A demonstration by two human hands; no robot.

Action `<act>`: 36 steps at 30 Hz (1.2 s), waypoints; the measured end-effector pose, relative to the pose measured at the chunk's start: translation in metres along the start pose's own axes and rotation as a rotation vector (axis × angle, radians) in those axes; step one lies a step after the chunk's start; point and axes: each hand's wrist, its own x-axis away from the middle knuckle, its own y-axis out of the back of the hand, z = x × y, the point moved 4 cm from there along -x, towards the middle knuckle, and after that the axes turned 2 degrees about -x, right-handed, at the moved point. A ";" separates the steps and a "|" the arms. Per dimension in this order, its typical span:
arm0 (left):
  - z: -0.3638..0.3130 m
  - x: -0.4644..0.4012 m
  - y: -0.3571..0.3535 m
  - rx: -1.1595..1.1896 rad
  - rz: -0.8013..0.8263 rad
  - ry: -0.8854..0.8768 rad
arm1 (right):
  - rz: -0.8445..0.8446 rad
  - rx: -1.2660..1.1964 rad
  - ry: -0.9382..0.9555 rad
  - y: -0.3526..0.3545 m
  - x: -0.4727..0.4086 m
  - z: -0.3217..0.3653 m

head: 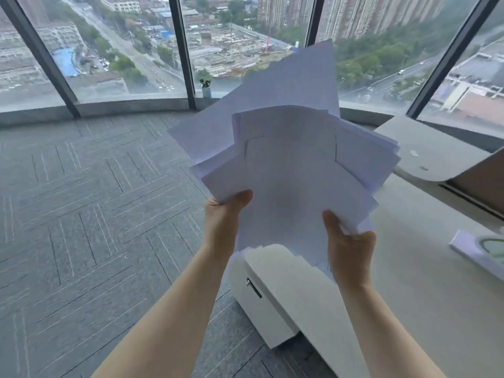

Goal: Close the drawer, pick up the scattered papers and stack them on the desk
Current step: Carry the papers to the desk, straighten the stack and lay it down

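A loose, fanned bundle of white papers (289, 159) is held up in front of me, its sheets askew. My left hand (226, 214) grips the bundle's lower left corner with the thumb on top. My right hand (347, 241) grips its lower right edge. Below the papers stands a white drawer unit (261, 304) with a lock on its front; the drawer looks shut. The pale desk top (425, 282) stretches to the right of my right arm. The papers hide part of the desk's near corner.
Grey patterned carpet (95, 214) covers the floor on the left. A white booklet with a green ring (482, 249) lies at the desk's right edge. A curved white shelf (425, 148) sits behind. A small potted plant (206, 87) stands on the window sill.
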 end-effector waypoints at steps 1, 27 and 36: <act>0.007 -0.001 -0.009 -0.001 0.018 0.016 | -0.022 -0.005 0.002 0.010 -0.003 -0.001; 0.105 -0.014 -0.053 -0.384 0.255 0.189 | -0.057 -0.129 -0.140 0.069 -0.034 -0.071; 0.100 -0.012 -0.061 -0.291 0.179 0.078 | -0.042 -0.121 -0.078 0.077 -0.044 -0.067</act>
